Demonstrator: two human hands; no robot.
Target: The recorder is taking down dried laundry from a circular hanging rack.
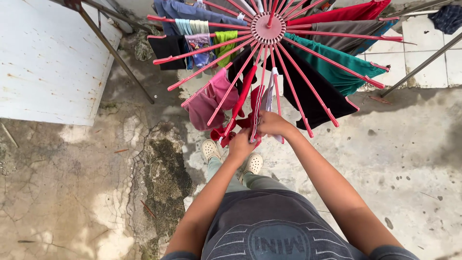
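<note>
While closed, both hands, left hand (240, 146), right hand (272, 123), gripping red garment (254, 120).

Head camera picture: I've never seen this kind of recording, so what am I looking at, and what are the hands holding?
The single picture comes from a camera worn on a person's head, looking straight down. You see both bare arms, the grey shirt and pale shoes on a cracked concrete floor. Ahead stands a pink drying rack with spokes fanning out, hung with clothes. The left hand and right hand both grip a red garment draped over a spoke, beside a pink garment.
</note>
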